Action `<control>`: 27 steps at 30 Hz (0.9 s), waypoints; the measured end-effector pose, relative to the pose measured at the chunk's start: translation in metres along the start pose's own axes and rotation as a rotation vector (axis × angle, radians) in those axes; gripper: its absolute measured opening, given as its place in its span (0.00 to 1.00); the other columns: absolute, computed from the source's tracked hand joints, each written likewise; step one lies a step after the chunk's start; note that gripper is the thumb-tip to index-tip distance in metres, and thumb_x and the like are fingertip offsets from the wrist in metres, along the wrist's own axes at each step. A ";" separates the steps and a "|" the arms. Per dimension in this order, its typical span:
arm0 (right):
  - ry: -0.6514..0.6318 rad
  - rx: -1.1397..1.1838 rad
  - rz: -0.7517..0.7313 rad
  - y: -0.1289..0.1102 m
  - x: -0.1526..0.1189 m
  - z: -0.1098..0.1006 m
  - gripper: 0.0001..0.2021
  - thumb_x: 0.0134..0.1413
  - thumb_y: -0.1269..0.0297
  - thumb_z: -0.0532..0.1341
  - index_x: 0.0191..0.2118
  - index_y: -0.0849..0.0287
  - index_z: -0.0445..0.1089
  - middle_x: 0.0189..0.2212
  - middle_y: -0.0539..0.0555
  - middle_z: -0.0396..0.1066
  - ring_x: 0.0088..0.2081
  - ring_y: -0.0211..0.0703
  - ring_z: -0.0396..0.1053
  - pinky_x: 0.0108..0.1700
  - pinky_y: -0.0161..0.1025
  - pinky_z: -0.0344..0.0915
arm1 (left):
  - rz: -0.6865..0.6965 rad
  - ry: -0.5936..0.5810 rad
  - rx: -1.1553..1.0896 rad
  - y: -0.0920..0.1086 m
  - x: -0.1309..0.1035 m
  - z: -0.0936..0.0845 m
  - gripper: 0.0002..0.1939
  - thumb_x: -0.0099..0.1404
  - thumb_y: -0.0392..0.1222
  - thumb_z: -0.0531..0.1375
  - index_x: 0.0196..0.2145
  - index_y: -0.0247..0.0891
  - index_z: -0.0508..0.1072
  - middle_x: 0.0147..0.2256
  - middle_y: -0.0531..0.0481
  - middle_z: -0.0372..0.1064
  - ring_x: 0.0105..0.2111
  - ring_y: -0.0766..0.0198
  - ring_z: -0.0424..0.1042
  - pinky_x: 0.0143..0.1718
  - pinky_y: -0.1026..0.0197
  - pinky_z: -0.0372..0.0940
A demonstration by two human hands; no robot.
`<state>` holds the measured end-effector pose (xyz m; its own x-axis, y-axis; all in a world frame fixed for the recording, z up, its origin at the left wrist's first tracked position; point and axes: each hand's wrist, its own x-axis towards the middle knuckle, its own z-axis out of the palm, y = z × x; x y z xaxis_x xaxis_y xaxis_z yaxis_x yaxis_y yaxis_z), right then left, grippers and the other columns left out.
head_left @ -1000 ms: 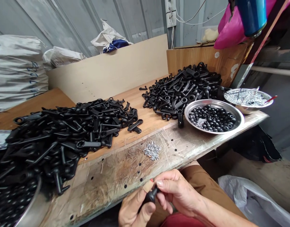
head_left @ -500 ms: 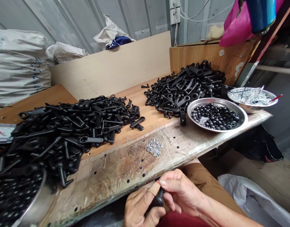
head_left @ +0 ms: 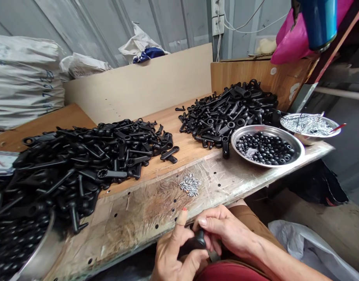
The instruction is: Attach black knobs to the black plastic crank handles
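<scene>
Low at the table's front edge, my left hand (head_left: 171, 253) is closed around a black crank handle (head_left: 199, 240), its taped index finger raised off the part. My right hand (head_left: 223, 227) has its fingers curled at the near end of the same handle, thumb pressed against the index finger. Both palms hide much of the part. Beyond the hands, a small heap of silver pins (head_left: 190, 185) lies on the plastic-covered table edge (head_left: 144, 210).
Black crank handles form a left pile (head_left: 88, 156) and a right pile (head_left: 232, 109). A steel bowl (head_left: 299, 156) holds black knobs; behind it stands a bowl of metal pins (head_left: 309, 125). Another knob-filled bowl (head_left: 41, 249) is at lower left. A blue power tool (head_left: 318, 23) hangs upper right.
My left index finger has lifted away from my right thumb and now points up. More of the black handle shows between the hands. The view has shifted slightly.
</scene>
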<state>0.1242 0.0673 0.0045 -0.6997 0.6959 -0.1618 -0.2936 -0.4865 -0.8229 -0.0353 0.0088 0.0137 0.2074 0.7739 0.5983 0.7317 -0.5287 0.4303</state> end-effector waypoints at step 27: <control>0.066 -1.189 -0.826 -0.005 -0.003 -0.002 0.30 0.52 0.33 0.47 0.28 0.60 0.63 0.23 0.49 0.60 0.25 0.38 0.55 0.29 0.36 0.55 | 0.366 0.095 0.229 0.011 0.010 -0.004 0.30 0.67 0.32 0.47 0.64 0.23 0.43 0.21 0.50 0.73 0.15 0.66 0.66 0.15 0.64 0.60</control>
<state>0.1291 0.0684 0.0081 -0.5608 0.5943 0.5765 0.1361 0.7530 -0.6438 -0.0280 0.0096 0.0267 0.4267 0.5093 0.7473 0.7483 -0.6629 0.0245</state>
